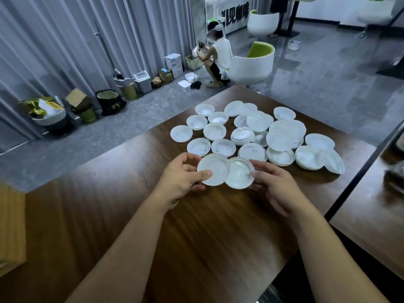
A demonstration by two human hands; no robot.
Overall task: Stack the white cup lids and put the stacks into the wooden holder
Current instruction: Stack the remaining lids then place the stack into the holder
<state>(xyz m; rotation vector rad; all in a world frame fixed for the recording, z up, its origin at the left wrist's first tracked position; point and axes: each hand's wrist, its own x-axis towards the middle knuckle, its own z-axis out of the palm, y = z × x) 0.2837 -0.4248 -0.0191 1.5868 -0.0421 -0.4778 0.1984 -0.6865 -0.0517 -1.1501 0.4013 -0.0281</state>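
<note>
My left hand [182, 178] pinches a white cup lid [215, 167] by its left rim, thumb on top. My right hand [273, 184] holds a second white lid [239, 174] by its right rim. The two lids are side by side just above the table, and the left one overlaps the edge of the right one. Beyond them several more white lids [242, 132] lie spread over the wooden table [196, 226], some singly and some in short stacks. No wooden holder shows clearly in this view.
A second dark table [371, 226] adjoins on the right across a narrow gap. A tan woven surface [11, 226] sits at the left edge. On the floor beyond, a person crouches near bins, boxes and a white chair with a green cushion [253, 62].
</note>
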